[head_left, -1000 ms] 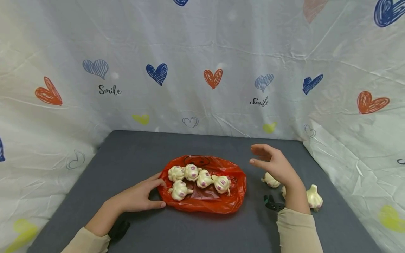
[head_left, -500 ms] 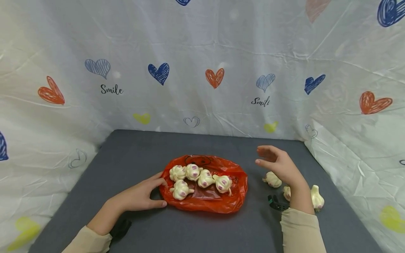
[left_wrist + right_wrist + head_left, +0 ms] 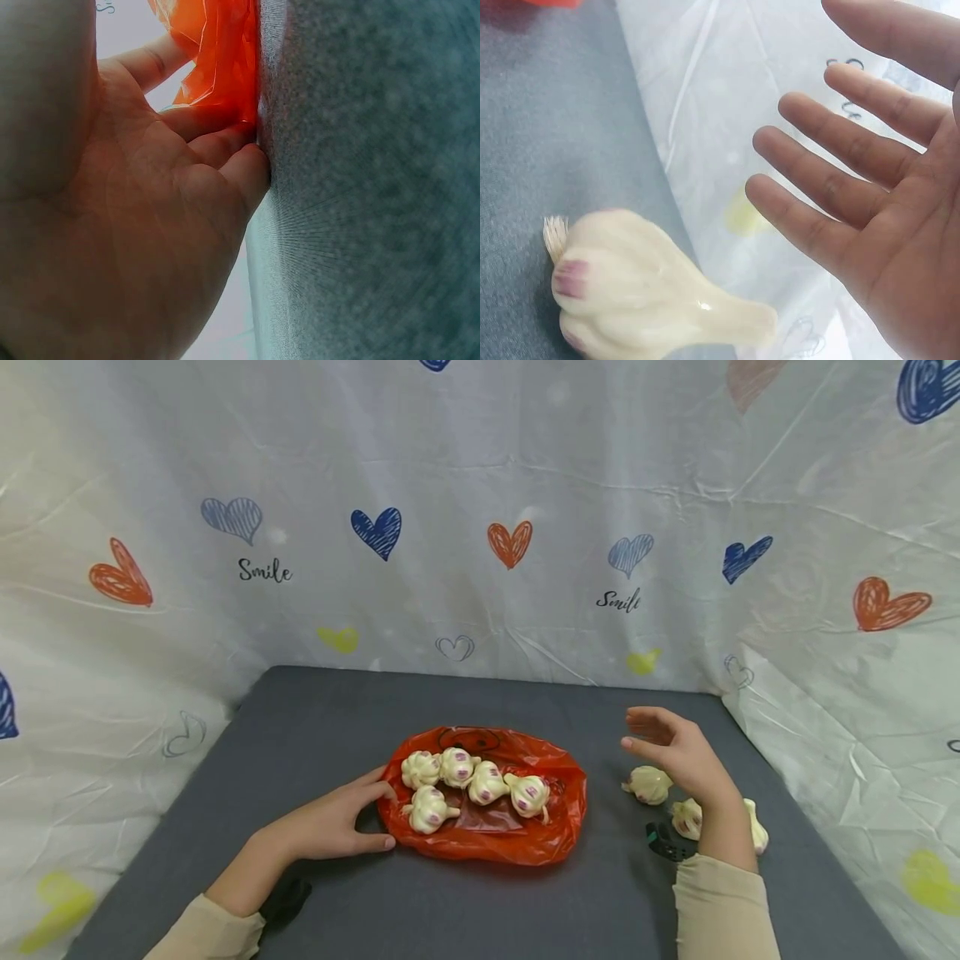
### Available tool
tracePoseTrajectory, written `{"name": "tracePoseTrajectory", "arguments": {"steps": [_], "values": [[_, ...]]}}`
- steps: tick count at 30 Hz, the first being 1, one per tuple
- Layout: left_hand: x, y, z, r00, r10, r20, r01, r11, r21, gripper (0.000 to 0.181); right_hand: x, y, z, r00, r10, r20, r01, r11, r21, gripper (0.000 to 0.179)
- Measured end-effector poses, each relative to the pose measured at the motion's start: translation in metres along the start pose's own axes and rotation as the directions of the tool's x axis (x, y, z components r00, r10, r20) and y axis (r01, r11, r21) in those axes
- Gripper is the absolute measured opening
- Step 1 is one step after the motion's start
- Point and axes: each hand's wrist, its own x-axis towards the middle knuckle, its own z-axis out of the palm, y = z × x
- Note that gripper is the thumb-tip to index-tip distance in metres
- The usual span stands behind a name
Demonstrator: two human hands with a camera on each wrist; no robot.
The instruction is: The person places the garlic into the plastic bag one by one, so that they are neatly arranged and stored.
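In the head view, my left hand (image 3: pixel 327 821) holds the left edge of a red plastic bag (image 3: pixel 517 847), index finger bent over the rim and thumb along the front. The left wrist view shows the fingers (image 3: pixel 244 176) curled against the bag's orange-looking film (image 3: pixel 225 60), low by the tabletop. Several garlic bulbs (image 3: pixel 429 810) lie in the wide-mouthed bag. To its right, my right hand (image 3: pixel 678 752) hovers with relaxed fingers and nothing in them. Below it lie a garlic bulb (image 3: pixel 648 785) and a second bulb (image 3: pixel 687 818); the forearm partly hides a third bulb (image 3: pixel 756 828).
A dark grey table (image 3: pixel 480 910) carries everything. A white curtain (image 3: pixel 435 602) printed with hearts and "Smile" hangs behind and along both sides. Black devices sit at the left wrist (image 3: pixel 285 903) and right wrist (image 3: pixel 667 843).
My right hand has shifted to the right, away from the bag and over the loose bulbs, uncovering more of the middle one. The left hand and bag stay in place.
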Motion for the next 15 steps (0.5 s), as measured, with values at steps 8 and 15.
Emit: {"name": "tracePoseTrajectory", "arguments": {"steps": [8,15], "values": [[-0.001,0.001,-0.001,1.0,-0.028,0.002,0.028,1.0,-0.006,0.041,-0.003,0.008,-0.006,1.0,0.021,-0.009,-0.021,1.0,0.012,0.065],[0.0,0.0,-0.001,1.0,-0.011,0.003,0.011,1.0,-0.014,0.04,-0.007,0.014,-0.008,0.999,0.044,-0.01,-0.044,0.999,0.001,0.068]]}}
